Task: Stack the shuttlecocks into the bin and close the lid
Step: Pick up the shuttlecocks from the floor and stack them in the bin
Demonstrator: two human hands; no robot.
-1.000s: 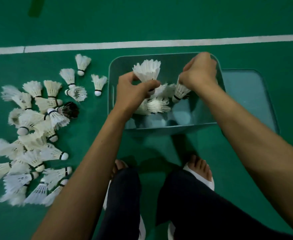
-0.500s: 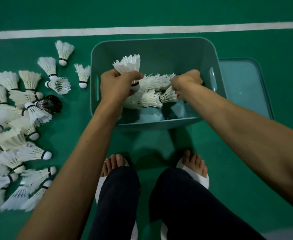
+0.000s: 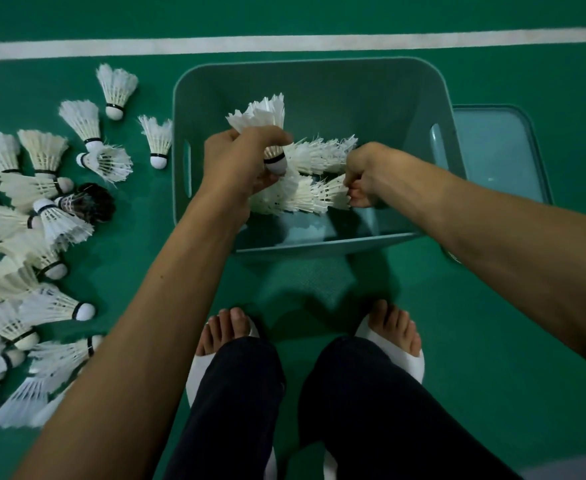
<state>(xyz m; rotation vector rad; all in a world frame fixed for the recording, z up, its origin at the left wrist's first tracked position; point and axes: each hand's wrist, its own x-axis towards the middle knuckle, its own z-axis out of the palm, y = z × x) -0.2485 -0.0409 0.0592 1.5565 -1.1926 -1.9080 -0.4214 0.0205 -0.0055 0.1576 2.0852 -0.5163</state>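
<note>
Head view: over the bin [image 3: 319,62], the left hand [image 3: 239,161] grips one shuttlecock [image 3: 264,116] near its cork; the right hand [image 3: 364,171] pinches a nested row [image 3: 305,199] inside the bin. Feather-light and brittle-skirted, they likely handle best by the cork.

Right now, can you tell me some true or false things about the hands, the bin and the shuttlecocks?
1. The left hand holds a shuttlecock with its cork down. True.
2. The lid sits on the bin. False: the lid lies on the floor, to the right of the open bin.
3. Every shuttlecock on the floor is white. False: a black shuttlecock lies among them.
4. The right hand grips the stack lying in the bin. True.
</note>
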